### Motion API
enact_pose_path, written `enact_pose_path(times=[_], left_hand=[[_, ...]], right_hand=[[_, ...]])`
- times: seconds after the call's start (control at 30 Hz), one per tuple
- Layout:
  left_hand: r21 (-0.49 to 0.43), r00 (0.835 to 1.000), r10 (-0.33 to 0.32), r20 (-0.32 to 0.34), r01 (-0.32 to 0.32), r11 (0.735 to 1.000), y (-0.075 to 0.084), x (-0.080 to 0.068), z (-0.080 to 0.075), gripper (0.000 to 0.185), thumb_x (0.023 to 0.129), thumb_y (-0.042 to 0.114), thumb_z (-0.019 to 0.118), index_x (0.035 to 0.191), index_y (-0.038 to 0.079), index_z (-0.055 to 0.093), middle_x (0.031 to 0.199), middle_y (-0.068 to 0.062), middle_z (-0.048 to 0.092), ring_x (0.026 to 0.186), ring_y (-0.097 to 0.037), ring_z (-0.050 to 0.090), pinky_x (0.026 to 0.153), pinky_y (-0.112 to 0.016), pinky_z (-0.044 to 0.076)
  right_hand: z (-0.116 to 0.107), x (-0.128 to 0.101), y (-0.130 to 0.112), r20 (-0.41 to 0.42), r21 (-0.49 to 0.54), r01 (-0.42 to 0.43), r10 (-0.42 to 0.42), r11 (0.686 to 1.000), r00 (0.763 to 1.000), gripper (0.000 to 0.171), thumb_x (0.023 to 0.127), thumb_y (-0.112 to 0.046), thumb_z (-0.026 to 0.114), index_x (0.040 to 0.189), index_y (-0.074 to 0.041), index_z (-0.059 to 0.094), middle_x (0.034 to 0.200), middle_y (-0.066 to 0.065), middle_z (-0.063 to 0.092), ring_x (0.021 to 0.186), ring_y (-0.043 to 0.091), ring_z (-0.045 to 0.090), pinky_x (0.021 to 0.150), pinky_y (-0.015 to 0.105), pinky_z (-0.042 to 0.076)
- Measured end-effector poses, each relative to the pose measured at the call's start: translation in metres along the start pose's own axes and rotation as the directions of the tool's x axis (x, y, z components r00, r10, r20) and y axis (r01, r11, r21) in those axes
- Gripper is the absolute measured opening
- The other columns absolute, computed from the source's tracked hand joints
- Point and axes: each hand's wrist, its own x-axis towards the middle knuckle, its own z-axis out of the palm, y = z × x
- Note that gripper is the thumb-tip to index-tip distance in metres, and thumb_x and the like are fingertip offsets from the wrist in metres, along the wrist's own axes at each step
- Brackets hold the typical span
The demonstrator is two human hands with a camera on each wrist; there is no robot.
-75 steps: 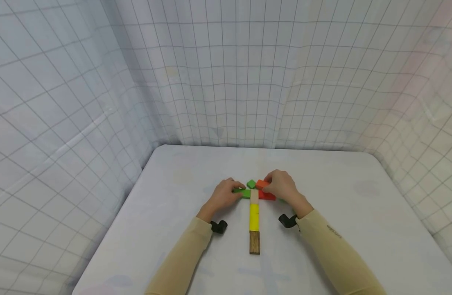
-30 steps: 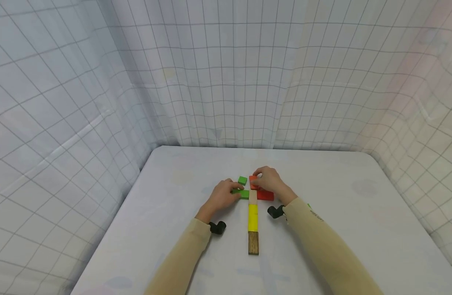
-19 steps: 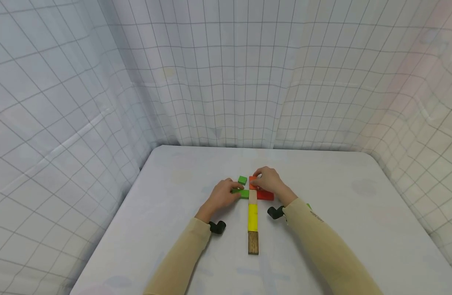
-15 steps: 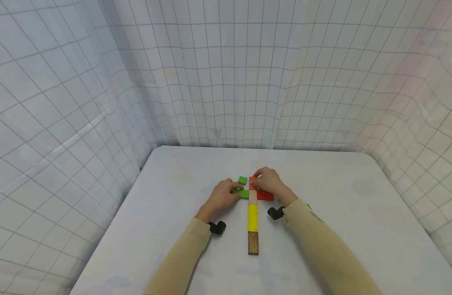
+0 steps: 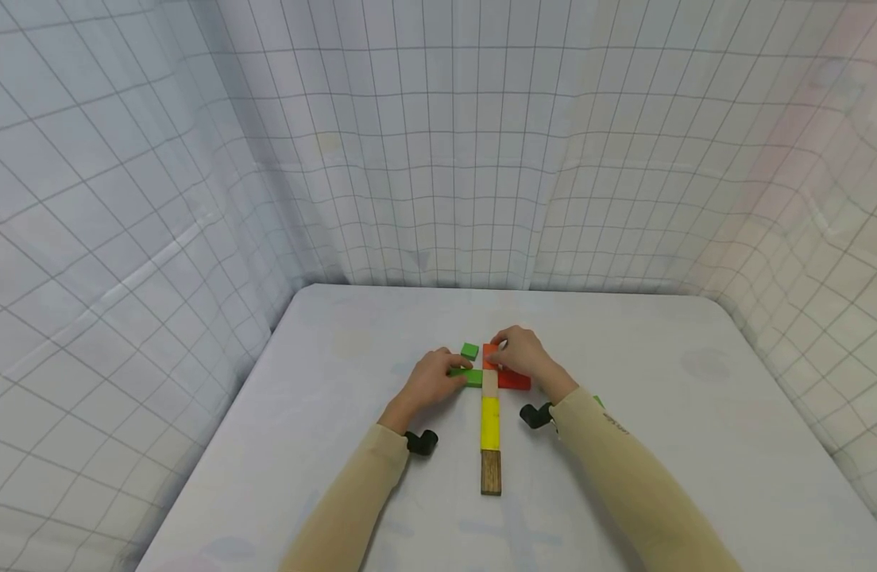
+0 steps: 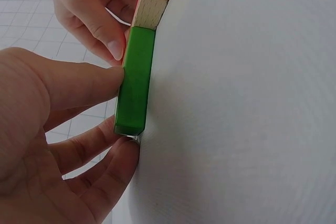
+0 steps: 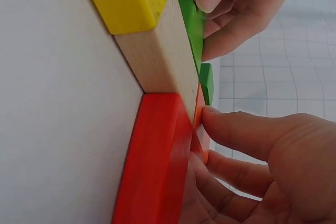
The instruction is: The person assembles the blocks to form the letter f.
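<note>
On the white table, wooden blocks form a cross. My left hand (image 5: 433, 376) holds the green block (image 6: 135, 80) of its left arm, thumb on top and fingers at the outer end. With thumb and fingers my right hand (image 5: 526, 353) pinches an orange block (image 5: 489, 354) at the top, end to end with the plain wood block (image 5: 490, 383) in the middle. Reaching right from that middle is a red block (image 5: 513, 380), partly behind my right hand. A yellow block (image 5: 490, 423) and a dark brown block (image 5: 491, 473) make the lower stem.
A small green block (image 5: 470, 350) lies loose, just left of the orange one. Another green piece (image 5: 599, 400) peeks out from behind the right sleeve. White gridded curtains (image 5: 438, 159) surround the table (image 5: 324, 357) at the back and sides.
My right hand has brought the orange block leftward and turned it in line with the stem. The small green block now sits farther left. My left hand has stayed on its block.
</note>
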Motion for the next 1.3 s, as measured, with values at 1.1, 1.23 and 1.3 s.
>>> enact_pose_path(times=[1.1,1.23,1.3], left_hand=[[-0.019,1.0,-0.003,-0.005,0.003,1.0,-0.001,0.001,0.003,0.022,0.093,0.015,0.073,0.114,0.015,0.077,0.097,-0.003,0.063,0.082,-0.018,0.052,0.073,-0.033,0.045],[-0.007,1.0,-0.011,0.0,0.011,1.0,-0.002,0.002,0.003,0.022,0.093,0.016,0.072,0.114,0.016,0.077,0.098,-0.003,0.063,0.083,-0.018,0.052,0.074,-0.033,0.045],[-0.002,1.0,-0.017,0.001,0.017,1.0,-0.002,0.002,0.003,0.022,0.093,0.017,0.072,0.115,0.016,0.077,0.098,-0.002,0.063,0.084,-0.018,0.052,0.075,-0.033,0.046]], right_hand=[[0.0,-0.004,0.006,-0.002,0.036,0.012,-0.012,0.999,1.0,0.045,0.089,-0.027,0.078,0.129,-0.008,0.068,0.108,0.011,0.068,0.084,0.019,0.063,0.079,0.034,0.054],[-0.007,-0.005,0.007,0.001,0.073,0.026,-0.026,0.997,1.0,0.044,0.089,-0.025,0.077,0.128,-0.007,0.068,0.105,0.01,0.069,0.079,0.018,0.065,0.074,0.032,0.055],[-0.011,-0.006,0.007,-0.001,0.071,0.03,-0.03,0.997,1.0,0.043,0.089,-0.025,0.076,0.128,-0.008,0.068,0.105,0.009,0.069,0.083,0.019,0.065,0.074,0.032,0.055]])
